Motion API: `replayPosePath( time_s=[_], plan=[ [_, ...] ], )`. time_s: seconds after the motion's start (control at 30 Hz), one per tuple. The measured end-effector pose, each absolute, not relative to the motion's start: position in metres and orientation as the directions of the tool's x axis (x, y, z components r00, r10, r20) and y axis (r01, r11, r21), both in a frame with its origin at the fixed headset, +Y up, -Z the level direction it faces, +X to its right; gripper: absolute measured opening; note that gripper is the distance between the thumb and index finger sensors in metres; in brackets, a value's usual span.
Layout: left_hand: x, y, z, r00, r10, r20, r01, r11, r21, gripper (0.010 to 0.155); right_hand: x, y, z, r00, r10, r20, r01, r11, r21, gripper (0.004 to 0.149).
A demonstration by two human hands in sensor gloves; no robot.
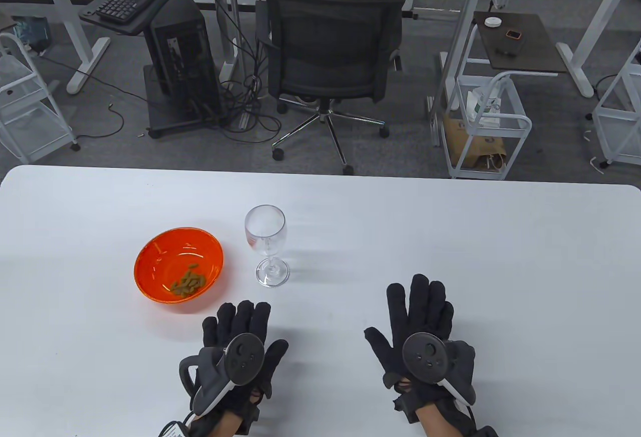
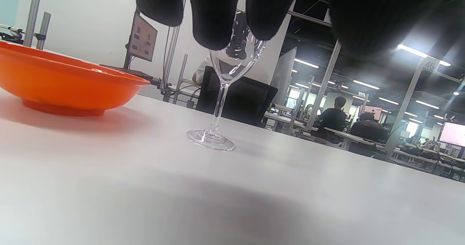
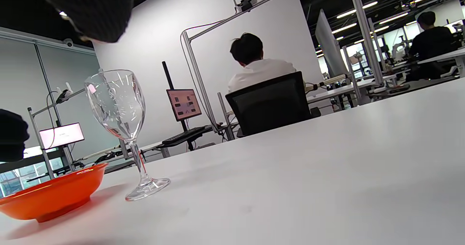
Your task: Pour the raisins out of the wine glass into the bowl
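Resting flat and spread on the table (image 1: 450, 226) with nothing held, both hands' fingers (image 1: 240, 319) lay short of the upright, emptied wine glass (image 1: 265, 244), so any careless reach risked toppling it toward the bowl (image 1: 150, 256) holding the raisins (image 1: 188, 282) beside it.

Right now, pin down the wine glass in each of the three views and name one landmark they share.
Table view: wine glass upright at centre, right of the orange bowl.
Left wrist view: wine glass centre, its rim behind the left hand's fingertips.
Right wrist view: wine glass at left.
Shared landmark: the orange bowl, left of the glass everywhere.
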State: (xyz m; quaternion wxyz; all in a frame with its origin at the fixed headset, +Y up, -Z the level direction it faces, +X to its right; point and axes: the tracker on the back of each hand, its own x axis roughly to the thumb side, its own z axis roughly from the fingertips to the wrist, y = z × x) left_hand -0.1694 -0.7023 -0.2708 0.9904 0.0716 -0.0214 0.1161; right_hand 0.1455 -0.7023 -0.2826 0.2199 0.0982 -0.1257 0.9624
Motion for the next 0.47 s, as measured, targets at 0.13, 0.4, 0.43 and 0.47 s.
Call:
replayPosePath(
  time_s=[0.13, 0.4, 0.43, 0.47],
  plan=[
    [-0.168, -0.703, -0.271, 0.962, 0.263, 0.072, -0.270, 0.956, 0.117, 0.080, 0.138, -0.705, -0.284, -0.860, 0.438, 0.260, -0.479, -0.869, -0.121, 0.083],
    [-0.177, -0.712, -0.276, 0.908, 0.418, 0.014, -0.418, 0.908, 0.026, 0.079, 0.113, -0.717, -0.278, -0.832, 0.453, 0.319, -0.478, -0.878, 0.001, 0.083],
    [-0.183, -0.715, -0.278, 0.875, 0.484, -0.023, -0.485, 0.875, -0.003, 0.079, 0.111, -0.718, -0.276, -0.828, 0.459, 0.323, -0.480, -0.877, 0.015, 0.083],
    [-0.188, -0.717, -0.279, 0.840, 0.539, -0.061, -0.541, 0.841, -0.018, 0.079, 0.109, -0.719, -0.275, -0.826, 0.460, 0.326, -0.482, -0.876, 0.013, 0.083]
  ],
)
